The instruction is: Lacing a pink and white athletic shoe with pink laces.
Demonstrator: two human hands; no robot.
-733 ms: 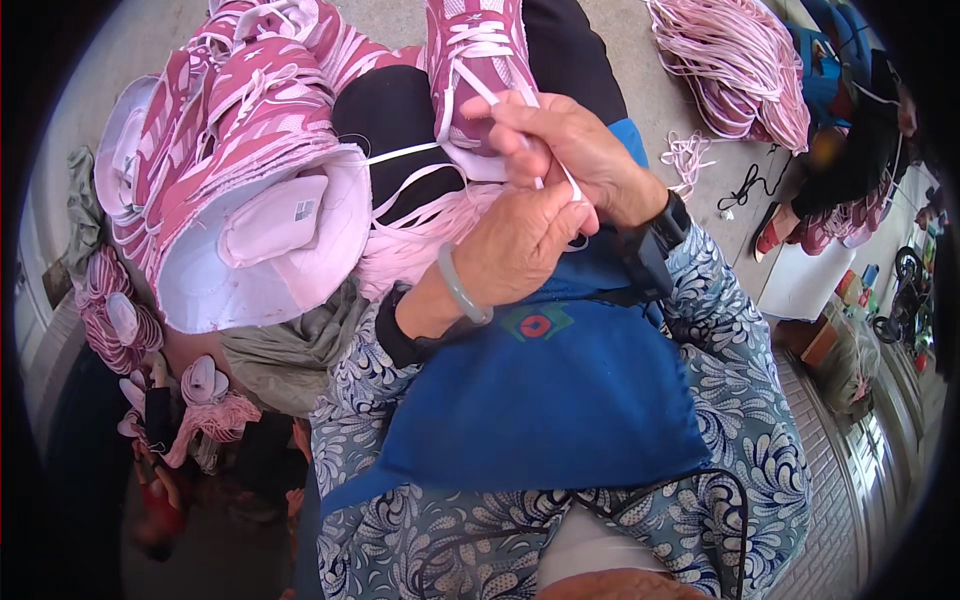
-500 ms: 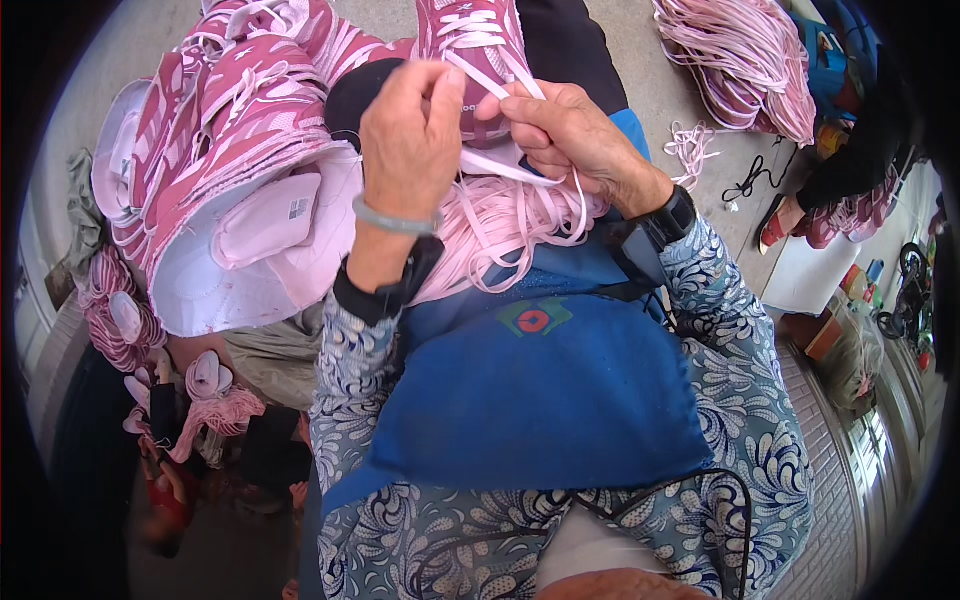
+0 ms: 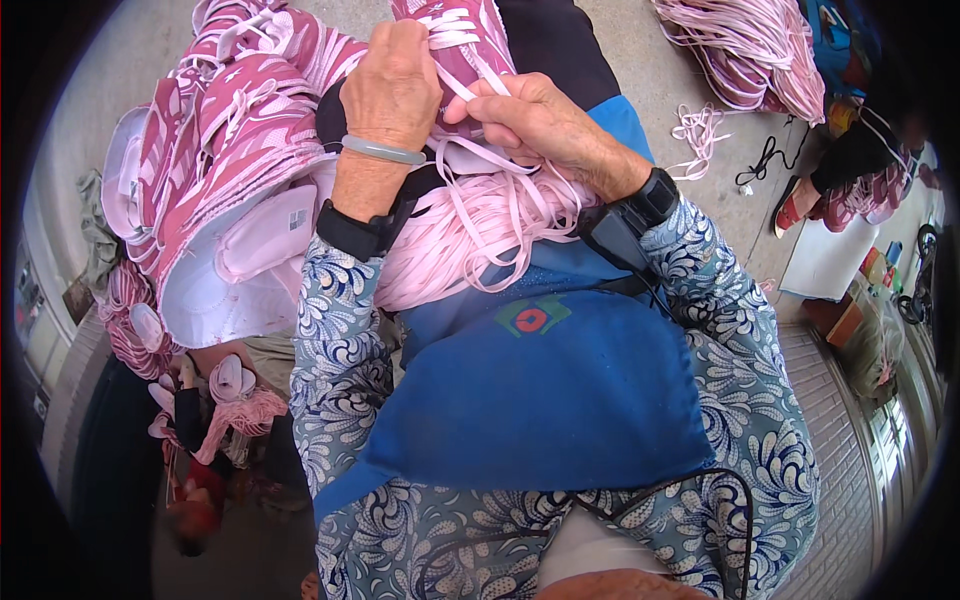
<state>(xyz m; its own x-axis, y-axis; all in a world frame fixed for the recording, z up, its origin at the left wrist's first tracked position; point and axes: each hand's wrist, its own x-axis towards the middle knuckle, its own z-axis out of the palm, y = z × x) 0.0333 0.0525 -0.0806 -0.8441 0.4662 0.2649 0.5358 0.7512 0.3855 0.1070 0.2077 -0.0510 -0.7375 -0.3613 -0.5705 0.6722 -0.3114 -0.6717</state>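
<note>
A blue apron spreads below the grip of the right hand. Left of that grip rise stacked pink shoe uppers; just below it lies a heap of pink laces, and farther off to the right, on the floor, a lace bundle. A single partly laced upper sits directly above and behind the grip. The left hand is beside it on the left, fingertips hidden, so its hold cannot be told. Thumb and forefinger of the right pinch a pale lace running from the upper.
</note>
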